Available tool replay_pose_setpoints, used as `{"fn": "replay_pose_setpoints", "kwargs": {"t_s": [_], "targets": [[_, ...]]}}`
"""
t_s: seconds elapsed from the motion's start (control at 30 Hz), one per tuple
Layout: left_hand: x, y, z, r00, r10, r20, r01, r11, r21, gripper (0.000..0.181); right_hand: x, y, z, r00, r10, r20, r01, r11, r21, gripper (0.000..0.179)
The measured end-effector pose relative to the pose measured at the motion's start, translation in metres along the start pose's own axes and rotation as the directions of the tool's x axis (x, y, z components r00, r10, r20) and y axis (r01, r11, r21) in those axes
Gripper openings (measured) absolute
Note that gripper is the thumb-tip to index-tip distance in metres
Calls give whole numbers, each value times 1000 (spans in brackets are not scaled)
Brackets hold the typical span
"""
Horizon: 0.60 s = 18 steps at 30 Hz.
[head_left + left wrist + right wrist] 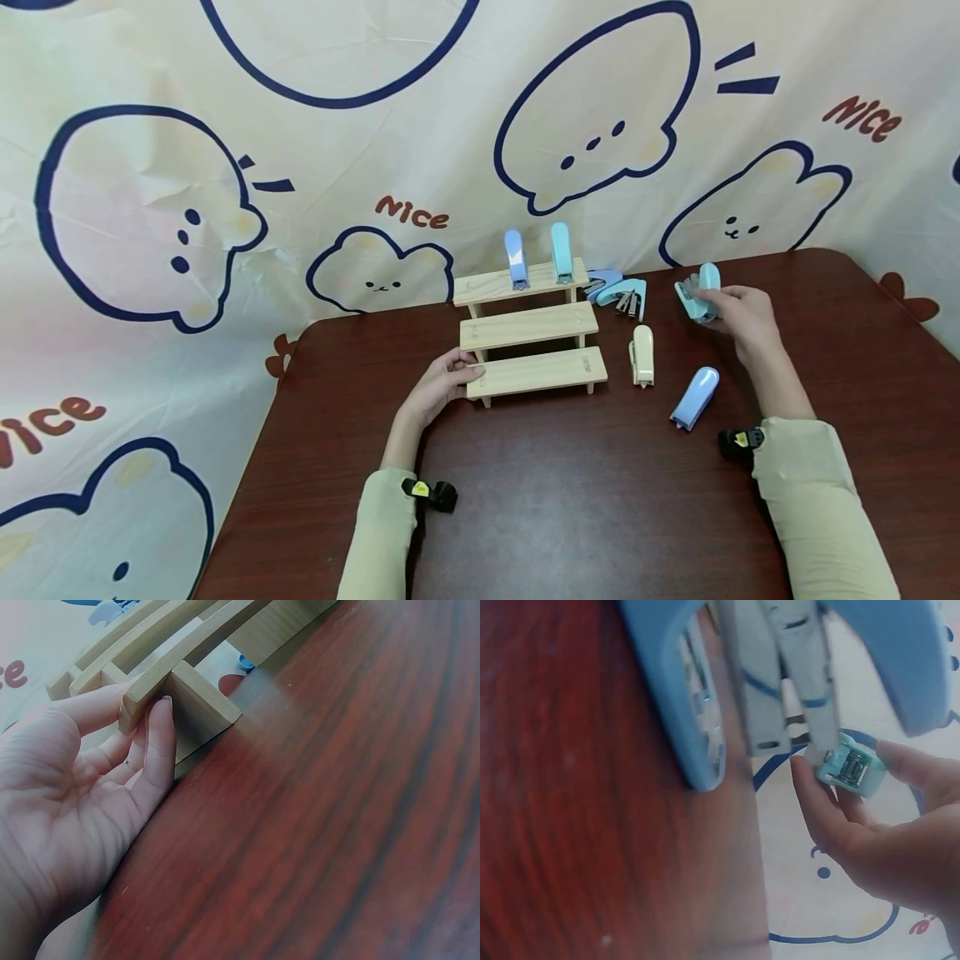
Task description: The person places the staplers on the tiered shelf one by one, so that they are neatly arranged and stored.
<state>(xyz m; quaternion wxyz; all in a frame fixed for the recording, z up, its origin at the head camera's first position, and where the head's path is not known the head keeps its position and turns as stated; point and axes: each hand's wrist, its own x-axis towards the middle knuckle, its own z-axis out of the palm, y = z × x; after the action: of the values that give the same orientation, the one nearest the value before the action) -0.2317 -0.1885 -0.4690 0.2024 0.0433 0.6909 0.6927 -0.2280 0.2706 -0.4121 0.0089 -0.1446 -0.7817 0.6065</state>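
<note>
My left hand (pixel 435 385) holds the left end of the lowest step of a three-step wooden rack (pixel 536 372). In the left wrist view, the thumb (pixel 159 742) lies under the board's end near its leg. A light-blue stapler (pixel 516 258) and a teal stapler (pixel 561 252) stand on the top step. Over the right part of the table, my right hand (pixel 750 312) grips another teal stapler (pixel 708 287). The right wrist view shows its metal end between fingers and thumb, with a blue stapler (pixel 656 682) large in front of the camera.
Right of the rack, a blue stapler (pixel 602 280) and a teal stapler (pixel 630 289) lie spread apart. A cream stapler (pixel 642 357) and a blue stapler (pixel 697 396) lie nearer on the brown table (pixel 570 500). A printed cloth (pixel 585 92) hangs behind.
</note>
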Motion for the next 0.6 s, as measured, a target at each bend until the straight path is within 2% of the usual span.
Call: {"fn": "replay_pose_setpoints", "kwargs": {"t_s": [0.2, 0.27, 0.43, 0.6], "targets": [[0, 1, 1, 1000, 3, -1, -3, 1000, 0, 13, -5, -10, 0, 1000, -7, -25, 8, 998, 69, 70], [0, 1, 1, 1000, 3, -1, -3, 1000, -2, 14, -6, -12, 0, 1000, 0, -27, 3, 995, 105, 64], [1, 0, 0, 1000, 3, 0, -3, 1000, -6, 13, -8, -17, 0, 1000, 1, 8, -3, 976, 220, 38], [1, -1, 0, 1000, 3, -1, -3, 1000, -4, 13, -12, -22, 2, 999, 8, 39, -20, 945, 328, 38]]}}
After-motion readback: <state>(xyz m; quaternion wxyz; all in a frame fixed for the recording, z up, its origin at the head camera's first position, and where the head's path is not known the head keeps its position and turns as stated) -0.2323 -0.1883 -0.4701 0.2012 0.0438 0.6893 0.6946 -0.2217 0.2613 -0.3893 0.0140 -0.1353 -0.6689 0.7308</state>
